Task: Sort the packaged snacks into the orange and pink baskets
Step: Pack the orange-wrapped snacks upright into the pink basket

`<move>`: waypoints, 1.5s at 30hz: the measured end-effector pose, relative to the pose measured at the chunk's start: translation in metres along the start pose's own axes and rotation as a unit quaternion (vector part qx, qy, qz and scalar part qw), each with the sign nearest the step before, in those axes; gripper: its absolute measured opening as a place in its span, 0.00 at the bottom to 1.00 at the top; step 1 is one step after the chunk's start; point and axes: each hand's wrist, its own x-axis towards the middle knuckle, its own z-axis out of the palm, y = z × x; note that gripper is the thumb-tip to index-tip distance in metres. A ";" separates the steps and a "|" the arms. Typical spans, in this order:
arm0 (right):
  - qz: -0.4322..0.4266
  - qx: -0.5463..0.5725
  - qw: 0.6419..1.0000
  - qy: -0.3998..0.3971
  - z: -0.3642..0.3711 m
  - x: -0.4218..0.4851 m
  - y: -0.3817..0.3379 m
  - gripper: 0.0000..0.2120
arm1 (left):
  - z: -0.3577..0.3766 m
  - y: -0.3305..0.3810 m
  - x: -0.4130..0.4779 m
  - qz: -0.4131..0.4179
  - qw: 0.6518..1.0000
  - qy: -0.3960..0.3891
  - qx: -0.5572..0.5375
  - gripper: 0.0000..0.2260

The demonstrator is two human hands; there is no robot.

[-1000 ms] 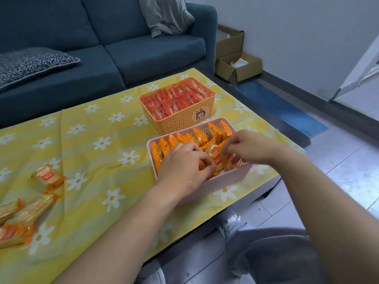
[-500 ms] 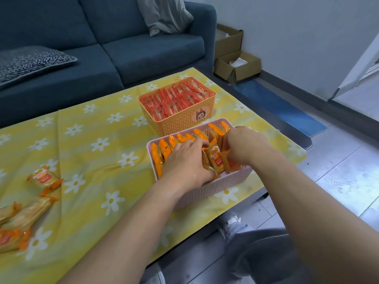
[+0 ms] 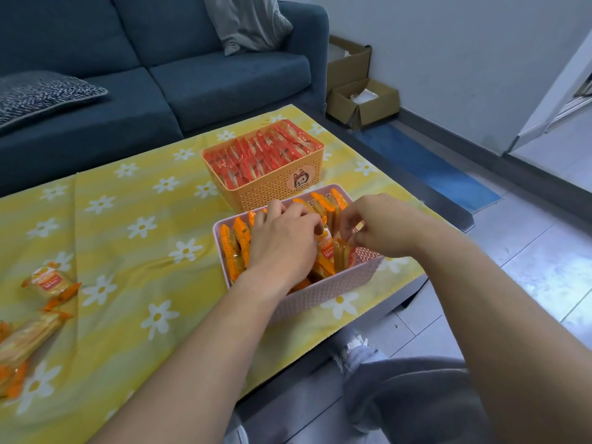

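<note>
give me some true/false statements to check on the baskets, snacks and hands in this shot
1. The left hand and right hand are both at the pink basket. True.
2. The orange basket holds red-wrapped snacks. True.
3. The pink basket is empty. False: it holds orange-wrapped snacks.
4. No snacks lie outside the baskets. False: loose snacks lie on the tablecloth at the left.
5. The orange basket stands nearer the person than the pink one. False: it stands farther away.

A single head-worn view looks forward and steeply down across the bench (image 3: 128, 251), close above it. The pink basket (image 3: 320, 293) sits near centre, the sofa (image 3: 224, 75) at 11 o'clock, tiled floor (image 3: 528, 251) at 3 o'clock.
</note>
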 end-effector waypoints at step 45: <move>0.042 0.089 0.991 -0.091 0.032 0.011 -0.026 0.14 | -0.011 -0.002 0.009 0.009 0.997 -0.025 -0.067 0.11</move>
